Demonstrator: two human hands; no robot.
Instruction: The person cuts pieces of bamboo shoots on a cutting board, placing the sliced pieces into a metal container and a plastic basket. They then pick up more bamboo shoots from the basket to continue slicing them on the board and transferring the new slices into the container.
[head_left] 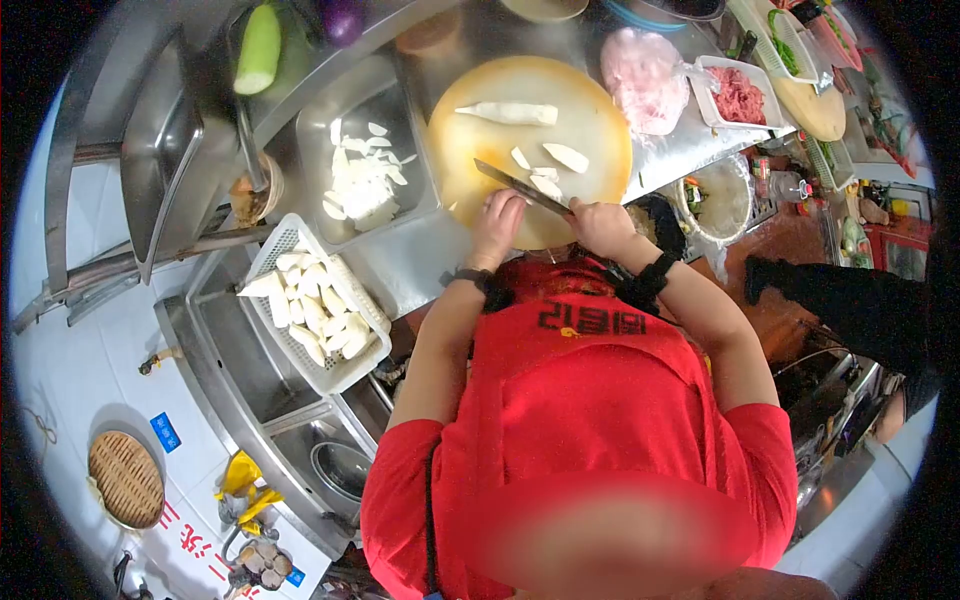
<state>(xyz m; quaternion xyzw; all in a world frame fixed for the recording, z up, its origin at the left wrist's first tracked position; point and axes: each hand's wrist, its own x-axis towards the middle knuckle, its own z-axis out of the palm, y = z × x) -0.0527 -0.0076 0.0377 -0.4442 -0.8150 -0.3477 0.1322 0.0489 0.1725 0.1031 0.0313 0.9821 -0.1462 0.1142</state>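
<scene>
My right hand (600, 228) is wrapped round the handle of a kitchen knife (525, 189), its blade pointing up and left over the round cutting board (468, 150). My left hand (498, 225) lies beside the blade at the board's near edge, fingers curled together; whatever is under them is hidden. Several cut white vegetable pieces (566, 157) lie beyond the knife. A long, peeled, tapering white vegetable (507, 113) rests across the far part of the board. To the left, a metal tray (420, 190) holds a heap of white slices (365, 182).
A white plastic basket (345, 378) of peeled white chunks stands at the left above a sink (245, 350). Beyond the board's right side are a bag of pale pink contents (645, 80) and a container of minced meat (738, 95). Another person's dark-clothed leg (850, 305) shows at right.
</scene>
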